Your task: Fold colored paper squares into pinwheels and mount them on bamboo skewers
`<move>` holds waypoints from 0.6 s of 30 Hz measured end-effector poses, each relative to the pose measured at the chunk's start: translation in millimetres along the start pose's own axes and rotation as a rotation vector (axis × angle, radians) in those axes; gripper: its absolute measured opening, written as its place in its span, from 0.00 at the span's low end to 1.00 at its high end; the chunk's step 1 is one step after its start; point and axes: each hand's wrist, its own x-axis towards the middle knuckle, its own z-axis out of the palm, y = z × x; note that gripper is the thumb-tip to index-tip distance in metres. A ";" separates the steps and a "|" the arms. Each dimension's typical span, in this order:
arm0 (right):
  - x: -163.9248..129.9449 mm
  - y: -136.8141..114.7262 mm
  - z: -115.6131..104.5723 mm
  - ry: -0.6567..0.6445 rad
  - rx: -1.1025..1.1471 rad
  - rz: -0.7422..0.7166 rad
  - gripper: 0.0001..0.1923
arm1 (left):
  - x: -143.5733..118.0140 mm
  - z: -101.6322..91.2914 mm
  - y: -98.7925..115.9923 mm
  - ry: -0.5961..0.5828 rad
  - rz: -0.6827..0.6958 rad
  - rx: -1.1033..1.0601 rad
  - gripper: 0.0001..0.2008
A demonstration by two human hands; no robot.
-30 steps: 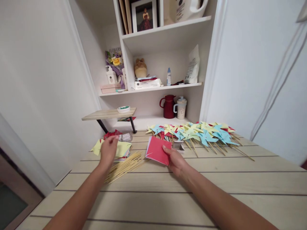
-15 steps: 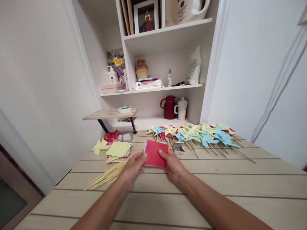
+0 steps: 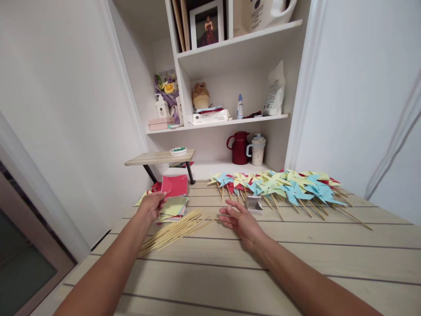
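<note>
My left hand (image 3: 149, 207) holds a red paper square (image 3: 174, 185) up above a stack of coloured paper squares (image 3: 173, 207) at the table's left. My right hand (image 3: 239, 220) hovers empty over the wooden table (image 3: 250, 263), fingers spread, just right of a loose bundle of bamboo sticks (image 3: 176, 229). A small white box (image 3: 255, 204) stands just beyond my right hand. A wide pile of finished paper pinwheels (image 3: 279, 184) in blue, yellow and red lies across the far side of the table.
Behind the table is a white shelf unit with a red jug (image 3: 239, 147), a white cup (image 3: 257, 149), bottles and a framed picture (image 3: 208, 23). A small wooden riser (image 3: 160, 157) with a tape roll (image 3: 178, 151) stands at the back left. Walls close in on both sides.
The red square passed from my right hand to my left, which carried it left over the paper stack. My right hand let go and opened. The view shifted slightly left.
</note>
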 end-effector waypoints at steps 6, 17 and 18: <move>0.3 1.1 1.5 0.001 -0.027 0.022 0.18 | 21.4 -27.8 -17.1 0.014 -0.095 0.139 0.09; 1.1 3.2 0.5 -0.035 -0.044 0.018 0.15 | 33.9 -41.1 -33.9 0.004 -0.048 0.216 0.12; 1.3 3.4 0.5 -0.038 -0.046 0.019 0.15 | 34.3 -42.4 -34.6 -0.004 -0.042 0.215 0.13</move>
